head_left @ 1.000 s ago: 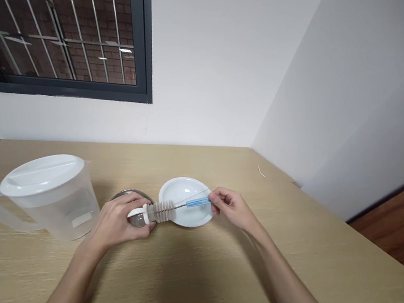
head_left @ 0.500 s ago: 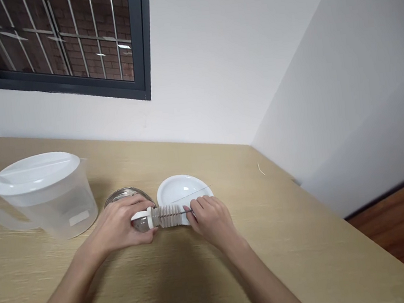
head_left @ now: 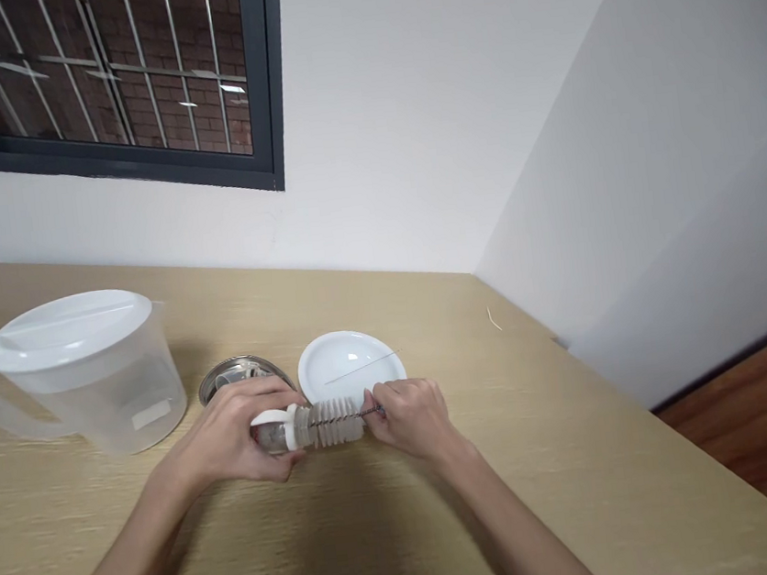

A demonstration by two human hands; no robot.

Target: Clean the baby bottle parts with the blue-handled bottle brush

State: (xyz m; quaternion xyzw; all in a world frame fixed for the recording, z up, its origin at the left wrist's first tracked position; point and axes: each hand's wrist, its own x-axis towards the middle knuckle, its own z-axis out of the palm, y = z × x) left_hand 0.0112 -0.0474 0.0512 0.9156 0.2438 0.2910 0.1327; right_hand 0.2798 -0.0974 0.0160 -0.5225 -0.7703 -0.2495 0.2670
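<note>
The pale wooden table (head_left: pixel 358 549) carries a lidded clear pitcher (head_left: pixel 116 401), a round metal dish (head_left: pixel 210 378) beside it, a white plate (head_left: pixel 315 360), and a thin pale strand (head_left: pixel 493 319) off to the right

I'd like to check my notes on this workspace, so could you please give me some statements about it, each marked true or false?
1. The left hand holds the small clear container. True.
2. The pitcher has its lid on. True.
3. The right hand grips the pitcher's handle. False: it grips the bristle brush by its twisted stem.
4. A thin straight wire lies over the white dish. True.
5. The metal dish sits to the right of the white dish. False: it sits to the left, between the pitcher and the white dish.
</note>
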